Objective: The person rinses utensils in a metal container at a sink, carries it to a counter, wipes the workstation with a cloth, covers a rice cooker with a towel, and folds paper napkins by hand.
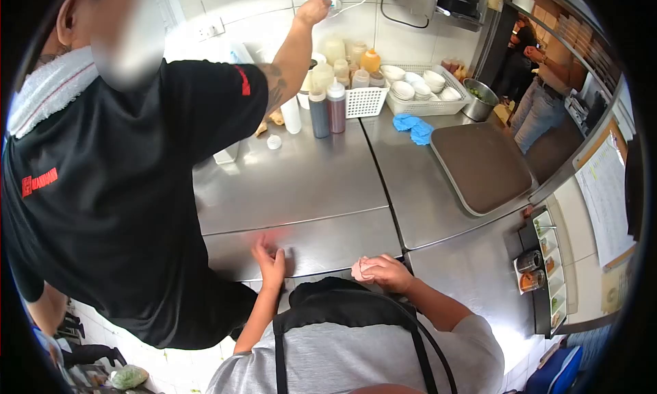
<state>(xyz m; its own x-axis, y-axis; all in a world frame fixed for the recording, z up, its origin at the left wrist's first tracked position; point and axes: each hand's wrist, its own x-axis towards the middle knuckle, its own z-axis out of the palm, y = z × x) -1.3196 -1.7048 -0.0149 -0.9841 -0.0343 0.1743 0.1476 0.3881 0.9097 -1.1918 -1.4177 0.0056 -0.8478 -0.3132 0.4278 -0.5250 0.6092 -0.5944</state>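
A black apron [328, 308] overlies a grey short-sleeved shirt [342, 353].

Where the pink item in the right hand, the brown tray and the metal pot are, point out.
Pink item [360, 269]: head view, exposed side, in the right hand [390, 273].
Brown tray [481, 167]: head view, flat middle.
Metal pot [481, 110]: head view, outer wall.

One pink wad [361, 269], material unclear, is showing creases. It is sitting in the right hand [390, 273], by the steel table [308, 188], near side.
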